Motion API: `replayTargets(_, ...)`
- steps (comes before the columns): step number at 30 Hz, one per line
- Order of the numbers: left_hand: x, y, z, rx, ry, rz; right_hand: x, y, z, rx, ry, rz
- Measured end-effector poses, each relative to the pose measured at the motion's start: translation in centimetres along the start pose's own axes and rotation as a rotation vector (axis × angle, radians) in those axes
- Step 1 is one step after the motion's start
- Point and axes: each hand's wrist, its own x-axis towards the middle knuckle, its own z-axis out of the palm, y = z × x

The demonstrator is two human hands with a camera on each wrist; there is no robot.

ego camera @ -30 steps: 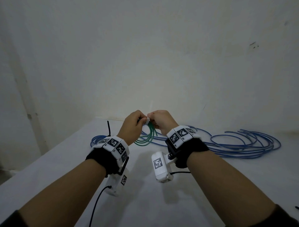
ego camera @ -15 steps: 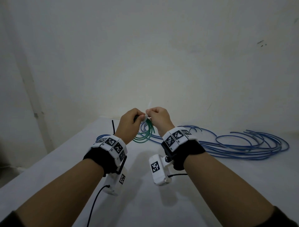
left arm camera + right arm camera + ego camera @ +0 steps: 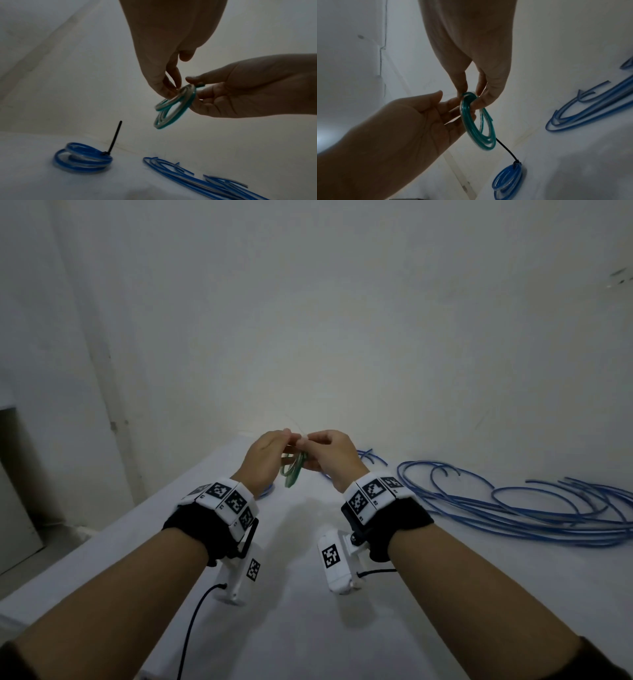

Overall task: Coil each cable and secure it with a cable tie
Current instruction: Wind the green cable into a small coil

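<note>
Pinching the green cable coil (image 3: 476,122) together, left hand (image 3: 265,458) and right hand (image 3: 329,453) grip its top.

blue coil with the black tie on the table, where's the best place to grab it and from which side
Probably the bundled spot on the blue coil where the black cable tie cinches its loops. Come from above and curl the fingers round the loops beside the tie head: the coil lies roughly flat on the table, and the tie's tail stands upright, so it marks the spot. Loops elsewhere might spread.
</note>
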Motion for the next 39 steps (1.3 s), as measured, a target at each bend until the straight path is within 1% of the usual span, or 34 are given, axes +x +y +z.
replayTargets(2, 0.4, -0.7, -1.4, 0.131, 0.002, 0.037, 0.5, 0.4, 0.5, 0.038, -0.001, 0.049)
replayTargets(5, 1.1, -2.0, -3.4, 0.391, 0.094, 0.092, 1.1, 1.1, 1.5, 0.116, -0.033, 0.113)
replayTargets(7, 1.8, -3.0, -4.7, 0.56, 0.115, 0.071, 1.4, 1.5, 2.3, 0.134, -0.056, 0.136)
replayTargets(8, 2.2, -3.5, -5.4, 0.59, 0.11, 0.031, 1.7, 1.8, 2.7, 0.124, -0.06, 0.147)
replayTargets(12, 3.3, -5.1, -7.7, 0.551, 0.061, -0.143, 3.3, 3.6, 4.6, 0.01, -0.04, 0.178)
replayTargets(14, 3.7, -5.6, -8.4, 0.606, 0.06, -0.182, 4.1, 4.5, 5.6, -0.059, -0.023, 0.194)
replayTargets(17, 4.4, -6.4, -9.3, 0.726, 0.107, -0.222, 5.1, 6.0, 6.7, -0.198, -0.034, 0.236)
replayTargets(19, 4.8, -7.0, -9.7, 0.759, 0.104, -0.259, 5.7, 6.9, 7.2, -0.295, -0.077, 0.266)
replayTargets(22, 5.4, -7.9, -10.1, 0.822, 0.073, -0.297, 6.5, 7.9, 7.8, -0.436, -0.188, 0.299)
replayTargets(25, 5.9, -8.6, -10.3, 0.863, 0.035, -0.343, 7.3, 8.8, 8.2, -0.505, -0.215, 0.31)
replayTargets(29, 6.0, -9.1, -10.2, 0.858, -0.025, -0.403, 7.5, 9.2, 8.1, -0.528, -0.214, 0.321)
replayTargets(33, 6.1, -9.1, -10.1, 0.818, -0.011, -0.439, 8.1, 9.7, 7.8, -0.528, -0.242, 0.327)
replayTargets(35, 6.0, -9.0, -9.9, 0.819, -0.025, -0.45, 8.0, 9.6, 7.6, -0.486, -0.253, 0.331)
replayTargets(39, 6.1, -8.2, -9.4, 0.848, -0.06, -0.439, 7.6, 8.5, 6.6, -0.485, -0.249, 0.339)
